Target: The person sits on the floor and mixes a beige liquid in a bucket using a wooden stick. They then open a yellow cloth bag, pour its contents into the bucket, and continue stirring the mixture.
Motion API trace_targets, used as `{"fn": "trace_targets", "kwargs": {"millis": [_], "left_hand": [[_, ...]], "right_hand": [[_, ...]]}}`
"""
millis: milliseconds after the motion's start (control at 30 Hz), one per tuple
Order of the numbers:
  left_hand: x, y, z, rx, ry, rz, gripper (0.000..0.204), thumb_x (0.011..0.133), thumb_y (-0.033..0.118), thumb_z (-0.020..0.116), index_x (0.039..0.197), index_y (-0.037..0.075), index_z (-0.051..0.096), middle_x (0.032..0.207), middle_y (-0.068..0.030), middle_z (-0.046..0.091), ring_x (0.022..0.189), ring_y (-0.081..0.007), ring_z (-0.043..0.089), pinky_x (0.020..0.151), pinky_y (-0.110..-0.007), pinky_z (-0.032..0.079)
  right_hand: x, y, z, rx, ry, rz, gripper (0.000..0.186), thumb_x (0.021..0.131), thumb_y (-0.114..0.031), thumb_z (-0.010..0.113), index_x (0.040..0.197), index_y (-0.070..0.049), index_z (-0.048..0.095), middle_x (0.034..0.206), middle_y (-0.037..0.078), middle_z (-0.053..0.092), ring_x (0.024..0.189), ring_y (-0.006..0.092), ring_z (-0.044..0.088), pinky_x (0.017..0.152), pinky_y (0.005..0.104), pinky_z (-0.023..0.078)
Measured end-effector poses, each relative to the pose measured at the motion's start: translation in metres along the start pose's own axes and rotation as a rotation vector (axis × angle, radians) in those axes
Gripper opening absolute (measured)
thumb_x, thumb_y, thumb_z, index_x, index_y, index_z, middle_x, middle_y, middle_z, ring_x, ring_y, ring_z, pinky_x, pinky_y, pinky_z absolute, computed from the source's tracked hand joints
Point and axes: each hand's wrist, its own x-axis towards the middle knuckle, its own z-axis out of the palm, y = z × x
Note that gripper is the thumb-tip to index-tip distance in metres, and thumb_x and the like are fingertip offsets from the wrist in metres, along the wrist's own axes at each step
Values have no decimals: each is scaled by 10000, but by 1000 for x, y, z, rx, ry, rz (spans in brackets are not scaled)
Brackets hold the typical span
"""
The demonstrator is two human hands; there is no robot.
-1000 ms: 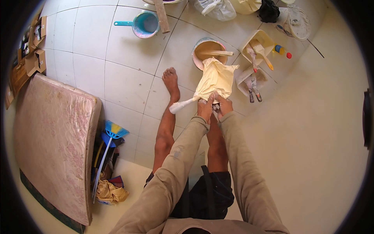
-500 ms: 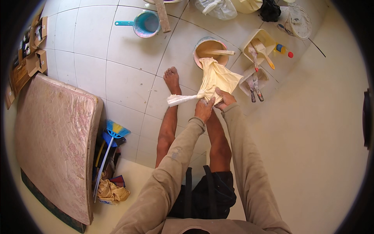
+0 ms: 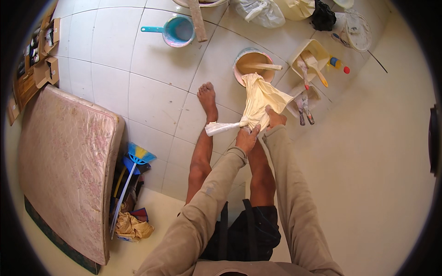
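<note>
A cream-coloured, creased plastic bag (image 3: 262,99) hangs between my hands and the bucket, its far end at the rim. It is twisted or knotted at its near left side, where a white tail (image 3: 223,127) sticks out. My left hand (image 3: 247,139) is closed on the bag's near end, just below the knot. My right hand (image 3: 275,118) grips its near right side, thumb on top. Just beyond the bag stands a round bucket (image 3: 238,76) with tan, paint-like contents, and a wooden stick (image 3: 262,66) lies across it. What the bag holds is hidden.
A blue-handled dipper (image 3: 178,31) stands far left of the bucket, beside a wooden board (image 3: 198,20). To the right are a cream tray (image 3: 297,55) with brushes, a second tray (image 3: 313,94) and a small bottle (image 3: 338,64). A mattress (image 3: 69,170) and broom (image 3: 140,154) lie left.
My right hand has shifted a little right and up along the bag, away from my left hand. Both hands keep their grip, and the whole view has shifted slightly.
</note>
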Motion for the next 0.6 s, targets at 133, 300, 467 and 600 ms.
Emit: {"fn": "trace_targets", "kwargs": {"millis": [133,300,467,600], "left_hand": [[4,0,-2,8,-32,-98,336,895,300,634,889,-33,583,759,-59,583,621,-118,542,551,-253,428],[-44,57,-12,410,-94,-17,547,918,463,514,984,-75,588,820,-190,620,733,-285,625,695,-391,480],[-29,89,-37,1028,342,662,583,923,474,495,1076,-82,582,944,-244,629,880,-370,600,799,-420,465],[39,52,-44,623,41,54,545,903,426,576,1107,-79,587,909,-164,654,754,-261,618,713,-377,498]], "right_hand": [[-5,-2,8,-50,73,-122,406,762,-89,729,1081,119,588,942,179,658,735,237,645,600,338,504],[23,13,-6,-30,-190,-222,341,791,-129,689,1005,131,634,912,172,672,814,204,629,712,336,498],[26,-10,-24,-51,-372,-225,375,779,-73,704,1086,115,599,960,160,668,773,218,659,700,332,528],[6,-14,-17,-98,-360,-342,316,801,-95,676,1043,103,628,954,151,670,815,189,638,754,310,499]]}}
